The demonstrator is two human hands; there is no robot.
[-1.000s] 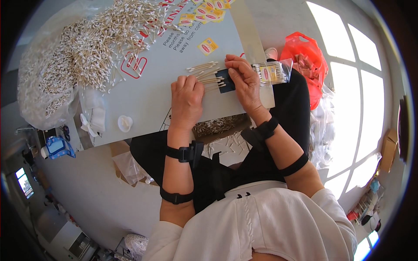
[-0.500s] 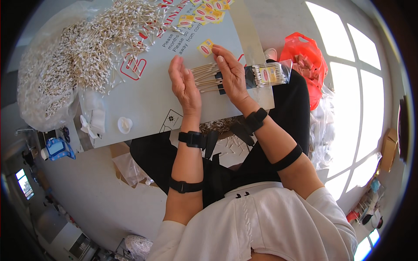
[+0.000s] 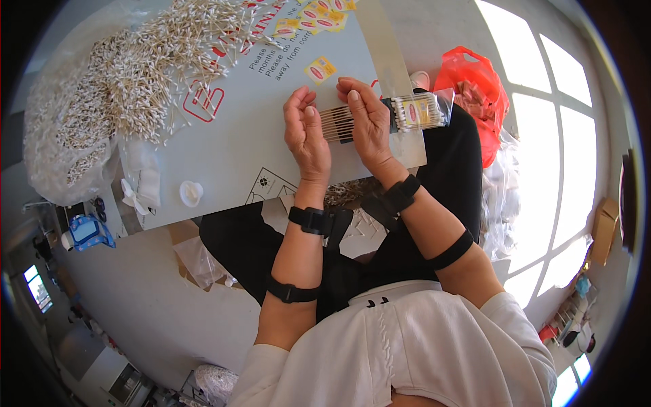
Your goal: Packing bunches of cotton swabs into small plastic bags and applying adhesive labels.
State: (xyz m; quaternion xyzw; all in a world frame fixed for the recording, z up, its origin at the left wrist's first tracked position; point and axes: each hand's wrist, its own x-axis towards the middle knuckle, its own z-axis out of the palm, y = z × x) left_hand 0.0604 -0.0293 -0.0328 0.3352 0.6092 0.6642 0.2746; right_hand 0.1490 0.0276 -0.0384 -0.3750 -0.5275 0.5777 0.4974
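A row of cotton swabs (image 3: 337,125) lies crosswise on the grey tabletop between my two hands. My left hand (image 3: 308,139) is curved around their left ends, thumb up and fingers bent. Across their right part rests my right hand (image 3: 370,129), its fingers bent over them and hiding those ends. Just right of it, a clear packet of cotton swabs (image 3: 415,112) with a yellow label lies over a dark strip at the table's edge. Beyond my hands sits a single yellow printed card (image 3: 320,69).
A large heap of loose cotton swabs (image 3: 146,74) spills from a clear plastic bag (image 3: 42,159) at left. More yellow cards (image 3: 315,17) lie at the far side. A small white cup (image 3: 191,193) stands near the front edge. A red plastic bag (image 3: 498,85) is beyond my right knee.
My left hand has moved right, closer to my right hand. The swabs between them, spread unevenly before, now lie closer together and more evenly lined up.
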